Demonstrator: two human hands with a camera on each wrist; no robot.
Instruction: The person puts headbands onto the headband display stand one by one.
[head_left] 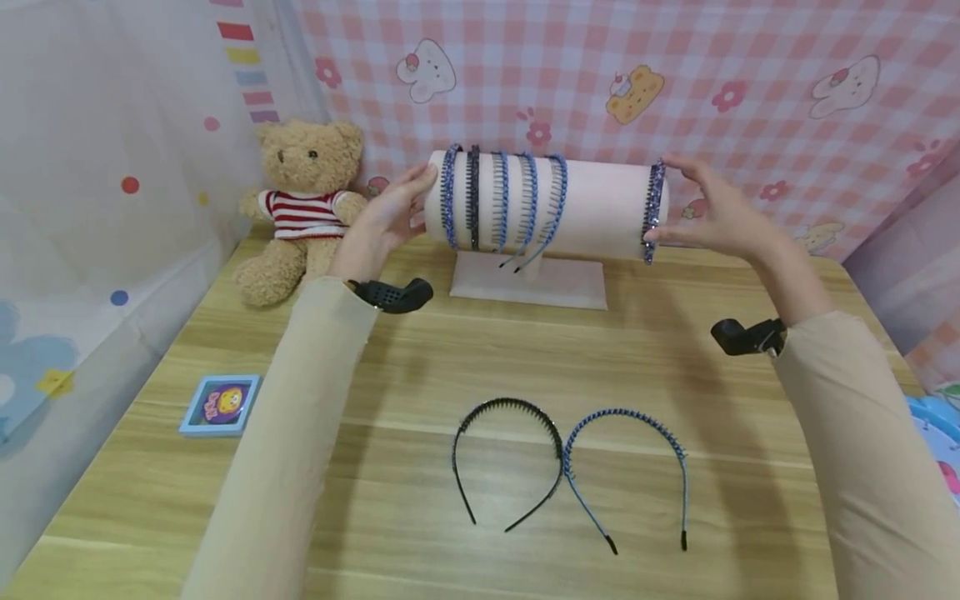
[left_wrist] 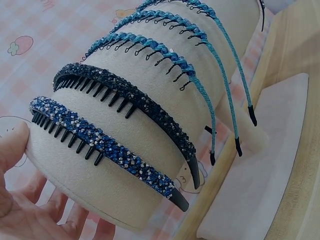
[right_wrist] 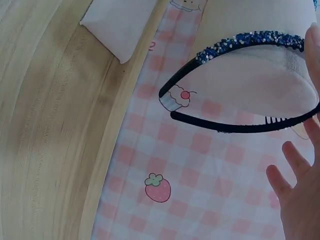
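Note:
A white padded headband stand (head_left: 607,200), a horizontal roll on a flat base, stands at the back of the table. My left hand (head_left: 386,221) holds the roll's left end, thumb on the near side and fingers behind in the left wrist view. Beside it sit a blue glittery headband (left_wrist: 100,137), a dark glittery headband (left_wrist: 125,92) and three blue braided headbands (head_left: 528,200) with comb teeth. At the right end my right hand (head_left: 723,212) pinches another blue glittery headband (right_wrist: 245,42) between thumb and fingers. This band loops around the roll's end, its tips apart.
A black toothed headband (head_left: 510,402) and a blue braided headband (head_left: 622,412) lie side by side on the wooden table (head_left: 405,517). A teddy bear (head_left: 307,217) sits at the left back, near my left forearm. A small blue framed box (head_left: 217,406) lies left.

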